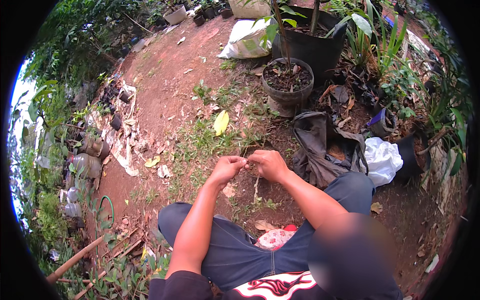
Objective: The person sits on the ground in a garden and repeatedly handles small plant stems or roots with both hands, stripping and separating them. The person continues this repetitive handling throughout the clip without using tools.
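Note:
My left hand [228, 169] and my right hand [269, 165] meet in front of my bent knees, fingertips pinched together. Between them runs a thin pale strand [256, 189], perhaps string or dried plant fibre. One length of it hangs below my right hand, and a short bit shows above the fingers. The fingers hide the spot where it is gripped. Just right of my hands, a crumpled black plastic bag [313, 148] gapes and holds brown fibrous matter [336, 152]. A crumpled white plastic bag [383, 159] lies against its right side.
Ahead stands a round pot [288, 95] with a thin-stemmed plant, before a large black planter [311, 52]. A white sack [247, 39] leans nearby. A yellow leaf [221, 122] lies on grass. Plastic bottles [86, 165] and a wooden pole [75, 259] are at left.

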